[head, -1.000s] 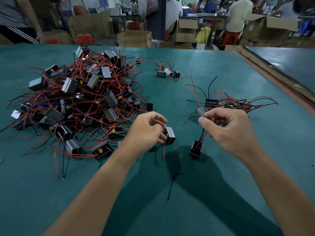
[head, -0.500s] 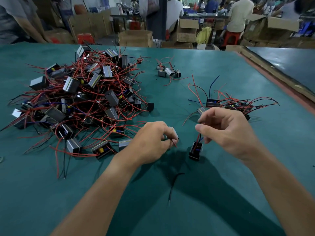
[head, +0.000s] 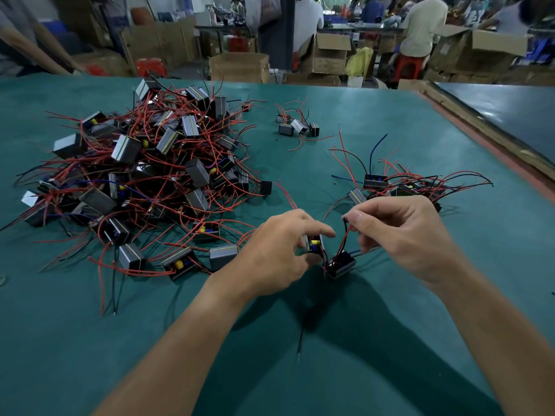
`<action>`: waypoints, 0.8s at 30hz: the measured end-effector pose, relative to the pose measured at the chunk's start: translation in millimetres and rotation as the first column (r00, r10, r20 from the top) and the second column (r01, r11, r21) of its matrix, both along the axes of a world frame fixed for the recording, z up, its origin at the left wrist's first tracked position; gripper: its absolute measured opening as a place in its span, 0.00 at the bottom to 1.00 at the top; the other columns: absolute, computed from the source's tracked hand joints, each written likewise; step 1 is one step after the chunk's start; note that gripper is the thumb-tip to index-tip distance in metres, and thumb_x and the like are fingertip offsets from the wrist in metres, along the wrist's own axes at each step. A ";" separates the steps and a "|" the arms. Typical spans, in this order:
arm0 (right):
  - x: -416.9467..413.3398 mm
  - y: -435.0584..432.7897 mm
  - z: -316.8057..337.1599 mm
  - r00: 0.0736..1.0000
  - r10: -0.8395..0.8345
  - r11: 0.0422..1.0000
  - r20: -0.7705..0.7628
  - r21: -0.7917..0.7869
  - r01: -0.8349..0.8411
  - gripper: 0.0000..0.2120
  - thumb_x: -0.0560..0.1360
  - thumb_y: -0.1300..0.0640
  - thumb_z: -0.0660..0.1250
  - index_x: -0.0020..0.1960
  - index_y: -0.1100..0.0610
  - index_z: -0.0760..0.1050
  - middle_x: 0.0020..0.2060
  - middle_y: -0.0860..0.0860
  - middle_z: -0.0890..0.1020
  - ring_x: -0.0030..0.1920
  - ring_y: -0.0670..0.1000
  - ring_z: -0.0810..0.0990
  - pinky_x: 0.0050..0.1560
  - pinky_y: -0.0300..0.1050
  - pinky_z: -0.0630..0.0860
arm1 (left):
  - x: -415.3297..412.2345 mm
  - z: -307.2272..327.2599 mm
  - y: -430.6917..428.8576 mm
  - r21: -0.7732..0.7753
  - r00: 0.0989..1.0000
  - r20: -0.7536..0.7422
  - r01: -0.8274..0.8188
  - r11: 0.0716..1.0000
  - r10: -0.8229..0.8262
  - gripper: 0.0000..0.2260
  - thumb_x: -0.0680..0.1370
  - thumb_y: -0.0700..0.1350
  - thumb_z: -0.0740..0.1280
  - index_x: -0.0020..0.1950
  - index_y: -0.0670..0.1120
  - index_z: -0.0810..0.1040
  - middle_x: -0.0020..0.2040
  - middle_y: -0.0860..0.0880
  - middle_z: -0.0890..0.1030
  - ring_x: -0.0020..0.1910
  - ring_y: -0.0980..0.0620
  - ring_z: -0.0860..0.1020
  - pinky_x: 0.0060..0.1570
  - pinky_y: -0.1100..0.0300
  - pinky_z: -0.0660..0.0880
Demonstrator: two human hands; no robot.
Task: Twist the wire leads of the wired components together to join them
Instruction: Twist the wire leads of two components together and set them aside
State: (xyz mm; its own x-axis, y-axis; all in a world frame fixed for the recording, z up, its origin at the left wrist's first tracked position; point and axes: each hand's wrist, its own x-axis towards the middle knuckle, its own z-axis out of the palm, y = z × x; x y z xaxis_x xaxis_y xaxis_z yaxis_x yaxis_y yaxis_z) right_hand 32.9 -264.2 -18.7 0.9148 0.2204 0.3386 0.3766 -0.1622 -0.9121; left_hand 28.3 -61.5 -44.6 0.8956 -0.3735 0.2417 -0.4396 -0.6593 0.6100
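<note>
Two hands: left hand (head: 279, 247) fingers grip first component (head: 314, 243); right hand (head: 402, 235) fingers pinch leads (head: 345, 235) of second component (head: 341, 265).

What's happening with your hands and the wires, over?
Left hand grips one component. Right hand pinches leads of second component. Nothing in the way.

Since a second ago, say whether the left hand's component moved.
Yes. The component in the left hand shifted right, away from the pile, nearer the black component.

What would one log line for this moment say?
left hand: grips component | right hand: pinches red and black leads of second component
</note>
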 end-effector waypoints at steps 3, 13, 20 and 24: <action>1.7 -0.8 -2.0 1.000 -0.009 1.000 0.013 0.001 0.009 0.07 0.74 0.65 0.71 0.40 0.57 0.83 0.25 0.50 0.79 0.25 0.47 0.75 0.30 0.37 0.75 | -0.3 -2.2 -2.7 0.066 0.996 0.030 0.082 0.994 -0.084 0.14 0.74 0.42 0.72 0.58 0.55 0.83 0.60 0.57 0.77 0.56 0.56 0.74 0.56 0.63 0.70; 3.3 -1.4 0.1 0.998 -0.055 0.997 0.025 0.060 0.054 0.10 0.72 0.68 0.73 0.40 0.54 0.82 0.30 0.50 0.82 0.25 0.48 0.76 0.29 0.38 0.76 | 1.7 -1.7 -1.5 0.028 0.996 0.071 -0.062 0.998 0.059 0.05 0.75 0.49 0.72 0.49 0.56 0.85 0.37 0.54 0.84 0.39 0.52 0.78 0.43 0.54 0.77; 2.2 -2.5 1.2 0.994 -0.100 0.995 0.035 0.026 0.099 0.09 0.73 0.67 0.72 0.39 0.55 0.82 0.34 0.54 0.84 0.25 0.49 0.76 0.30 0.38 0.76 | 3.3 2.4 2.0 0.004 0.992 -0.034 -0.121 0.993 0.121 0.07 0.76 0.51 0.70 0.39 0.51 0.83 0.32 0.56 0.82 0.33 0.55 0.79 0.38 0.58 0.76; 3.0 -3.4 -0.2 0.988 -0.149 0.989 0.037 -0.006 0.149 0.10 0.74 0.67 0.70 0.40 0.55 0.82 0.35 0.54 0.85 0.26 0.48 0.76 0.31 0.41 0.78 | 3.1 3.7 2.7 -0.032 0.983 -0.114 -0.146 0.989 0.142 0.10 0.79 0.49 0.68 0.38 0.51 0.81 0.34 0.59 0.83 0.30 0.60 0.78 0.37 0.62 0.76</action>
State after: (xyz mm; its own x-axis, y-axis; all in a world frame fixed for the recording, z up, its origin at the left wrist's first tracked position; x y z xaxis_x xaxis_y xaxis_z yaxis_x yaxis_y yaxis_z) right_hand 35.9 -267.6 -18.9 0.9246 0.0856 0.3712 0.3809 -0.2268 -0.8964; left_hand 31.4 -58.8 -40.9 0.9614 -0.2310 0.1495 -0.2698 -0.6851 0.6767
